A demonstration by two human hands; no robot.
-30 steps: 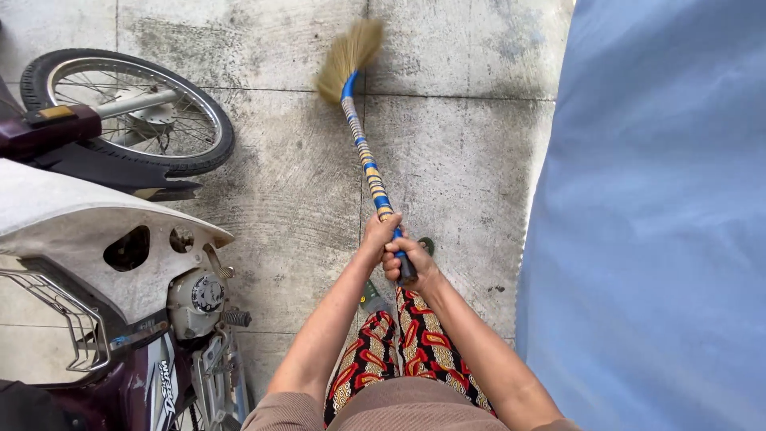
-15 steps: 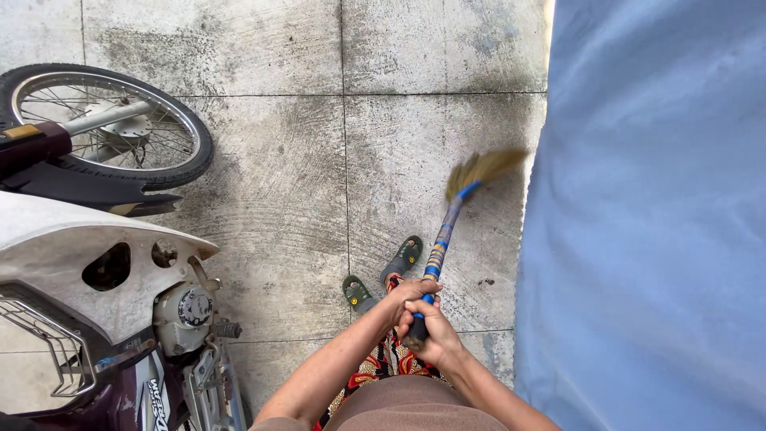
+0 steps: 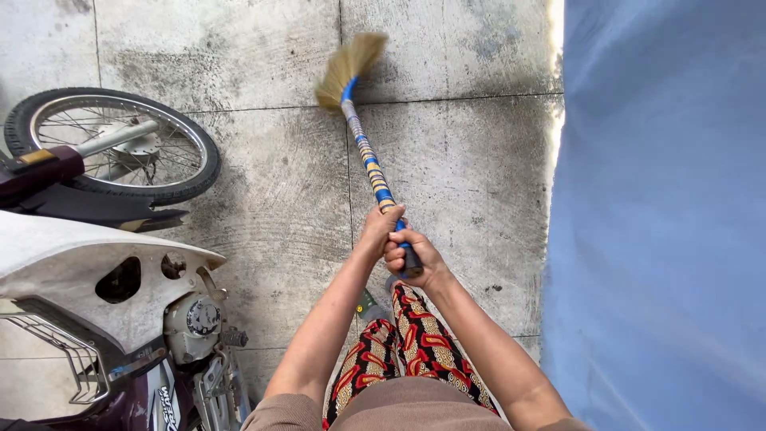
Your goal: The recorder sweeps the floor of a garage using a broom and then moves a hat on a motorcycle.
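Note:
I hold a broom point(image 3: 366, 156) with a blue and yellow banded handle and a straw head that reaches forward onto the concrete floor point(image 3: 279, 183). My left hand point(image 3: 381, 229) grips the handle higher up. My right hand point(image 3: 413, 258) grips the dark end of the handle just below it. Both arms stretch out ahead of me. Under my arms I see my patterned red and black trousers point(image 3: 399, 351) and part of a green sandal point(image 3: 369, 305).
A parked motorbike point(image 3: 104, 295) with a white body stands at the left, its spoked wheel point(image 3: 120, 148) further ahead. A blue sheet-like surface point(image 3: 662, 215) fills the right side. Bare stained concrete slabs lie between them.
The broom swung from near my feet at the right, forward and left, so its straw head now lies far ahead. My hands rose with the handle and my arms stretched out.

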